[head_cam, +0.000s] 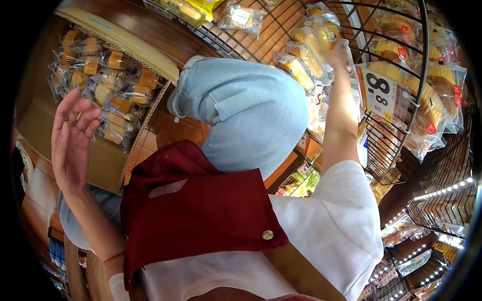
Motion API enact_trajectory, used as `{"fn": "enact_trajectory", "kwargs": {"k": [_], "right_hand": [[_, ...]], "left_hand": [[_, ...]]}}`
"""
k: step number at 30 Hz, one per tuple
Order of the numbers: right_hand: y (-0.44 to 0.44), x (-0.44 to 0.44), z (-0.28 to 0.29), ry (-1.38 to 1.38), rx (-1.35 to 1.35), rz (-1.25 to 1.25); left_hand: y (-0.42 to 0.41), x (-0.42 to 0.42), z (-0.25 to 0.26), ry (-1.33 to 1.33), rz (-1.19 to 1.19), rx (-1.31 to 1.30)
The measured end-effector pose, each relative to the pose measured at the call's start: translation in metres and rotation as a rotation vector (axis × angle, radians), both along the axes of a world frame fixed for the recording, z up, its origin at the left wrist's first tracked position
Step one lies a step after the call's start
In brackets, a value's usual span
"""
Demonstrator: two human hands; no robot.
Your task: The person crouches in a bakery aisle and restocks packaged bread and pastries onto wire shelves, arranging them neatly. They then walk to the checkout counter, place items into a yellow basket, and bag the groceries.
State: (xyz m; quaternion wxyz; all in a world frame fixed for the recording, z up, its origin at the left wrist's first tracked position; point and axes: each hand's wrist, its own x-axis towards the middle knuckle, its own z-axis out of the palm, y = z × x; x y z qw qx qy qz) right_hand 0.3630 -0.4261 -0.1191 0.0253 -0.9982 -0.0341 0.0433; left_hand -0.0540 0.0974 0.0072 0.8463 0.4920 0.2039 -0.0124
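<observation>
My right hand [333,52], slightly blurred, reaches into a wire shelf basket and grips a clear-wrapped yellow cake [327,34] at the end of a row. Similar packaged cakes [307,56] lie along the row beside it. On the other side, my left hand [75,139] is raised palm up with bent fingers and a ring, holding nothing. It is over the edge of an open cardboard box [113,165], which holds many individually wrapped small bread loaves [116,109].
A price sign [382,92] hangs on the wire basket rim [423,64]. Bagged cakes [433,94] fill the rack at right. A flat wrapped pack [241,18] lies on the wire shelf above my bent knee [260,105]. Lit shelves stand lower right.
</observation>
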Motion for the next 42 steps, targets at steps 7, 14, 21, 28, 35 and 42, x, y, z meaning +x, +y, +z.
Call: {"fn": "enact_trajectory", "kwargs": {"k": [7,14,21,28,35,42], "right_hand": [[0.108,-0.102,0.08,0.493,0.367,0.444],[0.031,-0.151,0.024,0.631,-0.115,0.345],[0.162,-0.115,0.041,0.165,0.118,0.632],[0.205,-0.033,-0.052,0.203,0.15,0.629],[0.216,-0.001,-0.006,0.603,0.261,0.348],[0.212,-0.001,0.021,0.573,-0.118,0.45]], "left_hand": [[0.005,-0.013,0.001,-0.003,0.065,-0.001],[0.008,-0.018,0.009,-0.061,0.09,-0.03],[-0.004,-0.008,0.008,-0.039,0.066,-0.087],[0.008,-0.01,0.001,-0.015,0.134,-0.05],[0.005,-0.007,-0.006,0.013,0.113,-0.058],[0.007,-0.007,-0.007,0.044,0.139,-0.035]]}}
